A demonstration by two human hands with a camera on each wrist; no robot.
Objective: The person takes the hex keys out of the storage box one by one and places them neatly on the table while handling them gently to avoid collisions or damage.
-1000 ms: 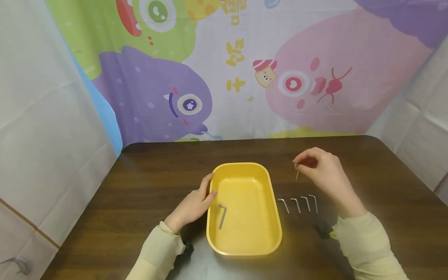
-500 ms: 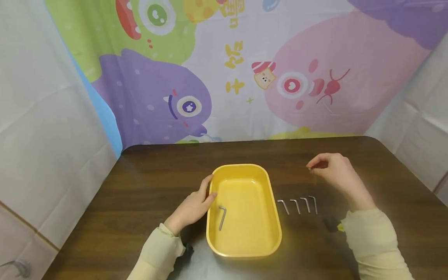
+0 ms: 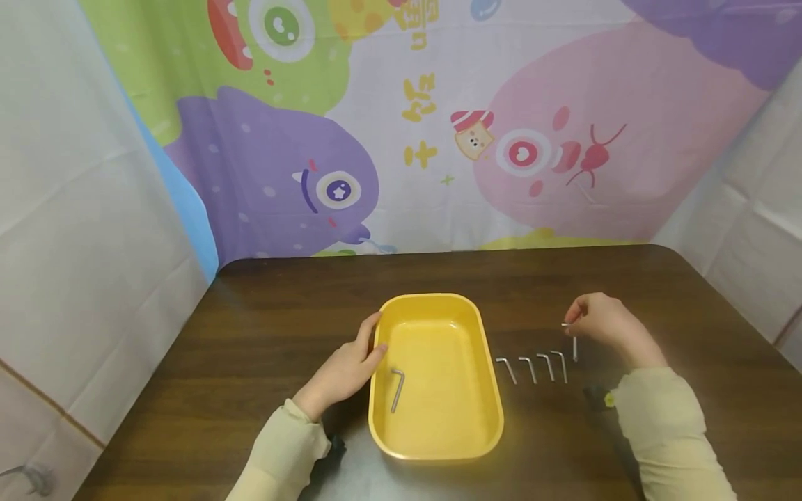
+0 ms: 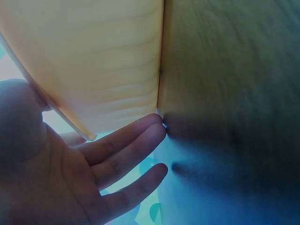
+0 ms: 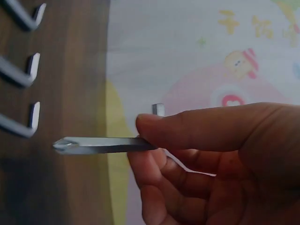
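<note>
My right hand [image 3: 606, 323] pinches a silver L-shaped hex key [image 3: 574, 348] near its bend, between thumb and fingers. Its long arm points down over the table, just right of a row of several similar hex keys [image 3: 542, 367]. In the right wrist view the held key's tip [image 5: 65, 145] looks cross-shaped. My left hand [image 3: 343, 369] holds the left wall of a yellow plastic tray [image 3: 447, 390], thumb over the rim and fingers along the outside. The left wrist view shows those fingertips [image 4: 157, 123] low by the tabletop. One hex key [image 3: 397, 391] lies inside the tray.
The dark wood table [image 3: 282, 299] meets a cartoon-printed cloth [image 3: 426, 209] at the back. Pale cloth walls [image 3: 125, 209] flank it on both sides. The row of keys lies close to the tray's right wall.
My right hand has moved right, then lower, bringing the hex key beside the right end of the row. My left hand, the tray and the key inside it stay put.
</note>
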